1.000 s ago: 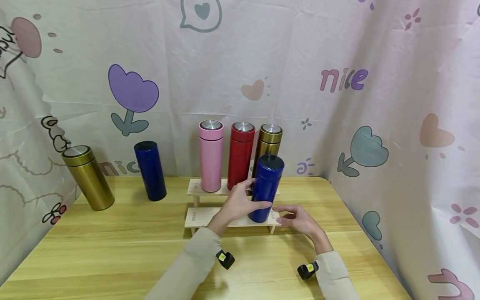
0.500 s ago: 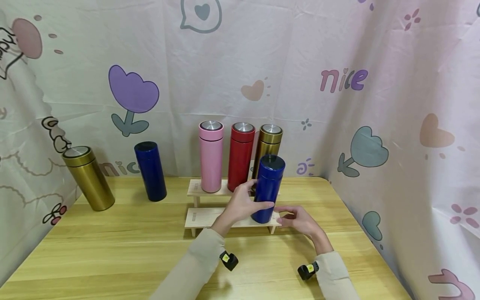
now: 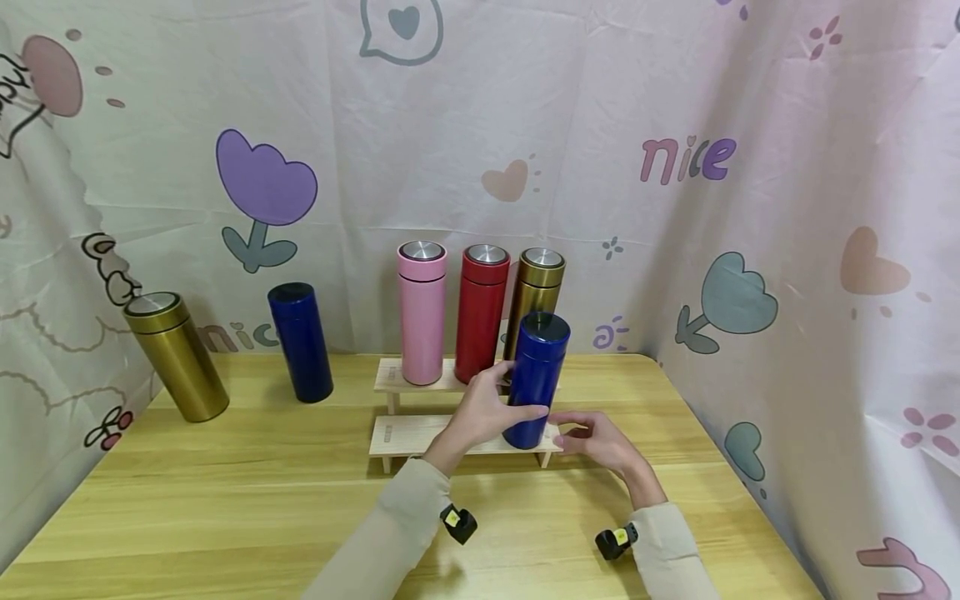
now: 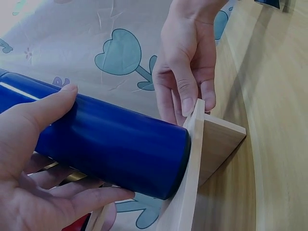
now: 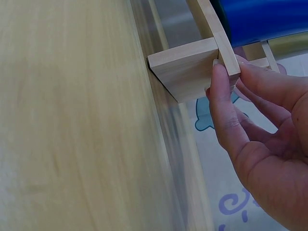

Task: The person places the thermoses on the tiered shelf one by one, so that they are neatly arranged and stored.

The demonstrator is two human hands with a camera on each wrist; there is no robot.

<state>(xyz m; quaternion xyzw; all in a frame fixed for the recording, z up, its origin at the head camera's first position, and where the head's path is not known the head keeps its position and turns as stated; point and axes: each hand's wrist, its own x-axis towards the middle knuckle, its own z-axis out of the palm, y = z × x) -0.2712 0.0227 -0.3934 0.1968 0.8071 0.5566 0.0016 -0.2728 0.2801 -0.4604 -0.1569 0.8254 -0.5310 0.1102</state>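
My left hand (image 3: 483,410) grips a blue thermos bottle (image 3: 538,367) around its lower half, thumb on the near side. In the left wrist view the bottle's base meets the front step of a small wooden two-step stand (image 4: 195,144), at its right end. My right hand (image 3: 596,437) pinches the right end of that step, thumb and finger on either face of the board (image 5: 226,55). On the back step stand a pink bottle (image 3: 422,317), a red bottle (image 3: 482,312) and a slim gold bottle (image 3: 538,279), partly hidden behind the blue one.
A second blue bottle (image 3: 302,342) and a wider gold bottle (image 3: 177,358) stand on the wooden table (image 3: 225,517) to the left of the stand. A printed curtain (image 3: 570,100) hangs behind the table and along both sides.
The left hand and blue bottle have shifted slightly right along the front step, and the bottle sits marginally lower. My right hand stays at the step's end.
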